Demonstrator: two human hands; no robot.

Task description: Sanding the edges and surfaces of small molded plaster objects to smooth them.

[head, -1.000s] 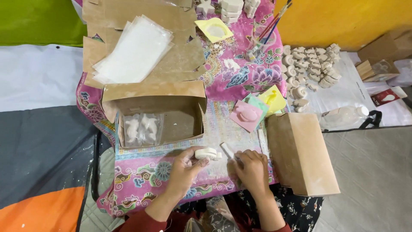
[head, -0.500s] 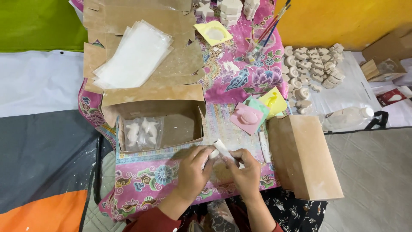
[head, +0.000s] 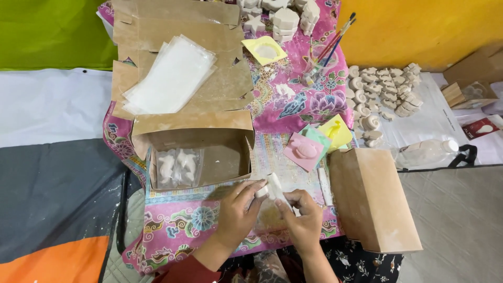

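My left hand and my right hand meet over the patterned cloth at the table's near edge. Together they hold a small white plaster figure and a clear plastic bag that hangs below it; the figure seems to sit at the bag's mouth. Just behind the hands stands an open cardboard box with bagged white figures lying inside on the left.
A stack of clear bags lies on flattened cardboard behind the box. A closed brown box stands at my right. Coloured moulds, a cup of paintbrushes, several plaster figures and a plastic bottle lie beyond.
My hands have come together and shifted slightly right; the white figure moved from my left fingers to between both hands, over the clear bag.
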